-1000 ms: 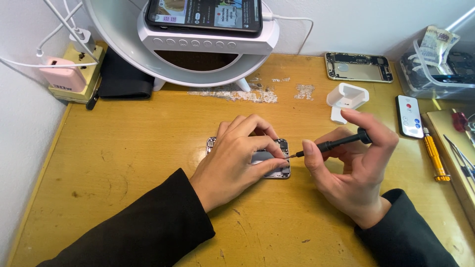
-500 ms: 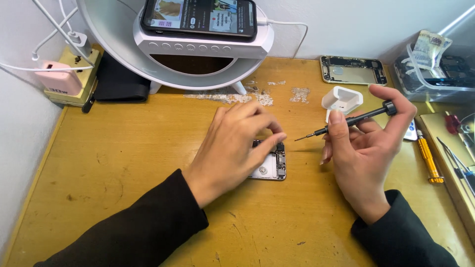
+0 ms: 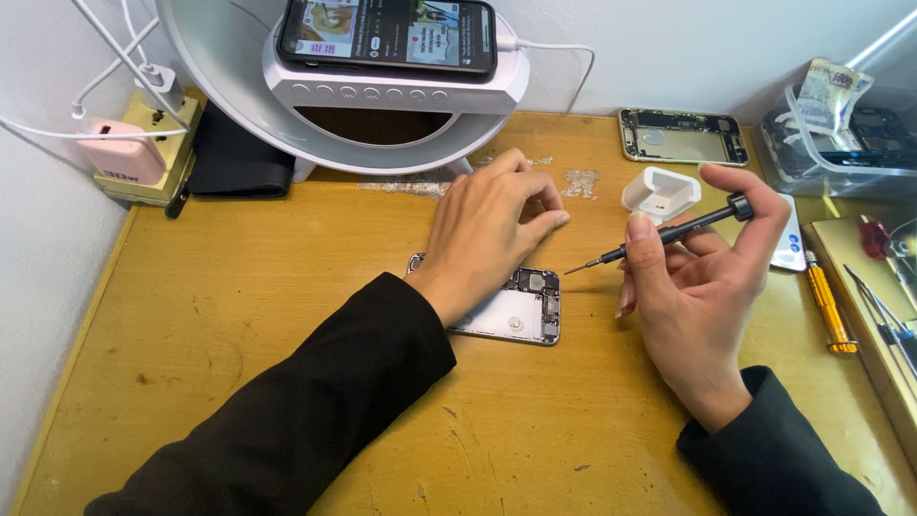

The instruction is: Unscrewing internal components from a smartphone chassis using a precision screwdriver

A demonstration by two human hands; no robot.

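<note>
Lower centre of frame: opened phone (image 3: 511,311), back-down on the wooden desk (image 3: 239,315), screen off, inner boards and metal plate exposed. Judged part-way through disassembly; internal parts remain seated, so removal work is left.

Left hand (image 3: 492,225): centre frame, palm down, fingers loosely curled with tips pinched together above the phone's upper edge. Whether it pinches a small part cannot be told. The phone lies directly beneath and slightly below-right of this hand, partly covered by the wrist.

Right hand (image 3: 693,287): right of centre, closed around a black precision screwdriver (image 3: 659,234), thumb and forefinger on the shaft, index tip on the cap. The tip points left, raised just beside the phone's right edge, not touching it.

Beyond, upper right: white plastic tray (image 3: 659,189); bare phone housing (image 3: 683,136); clear parts box (image 3: 841,134). Far right edge: orange-handled driver (image 3: 826,306).

Top centre: working phone (image 3: 387,36) on a white ring-shaped stand (image 3: 382,96). Upper left: pink charger (image 3: 119,153), black wallet (image 3: 234,158).
</note>
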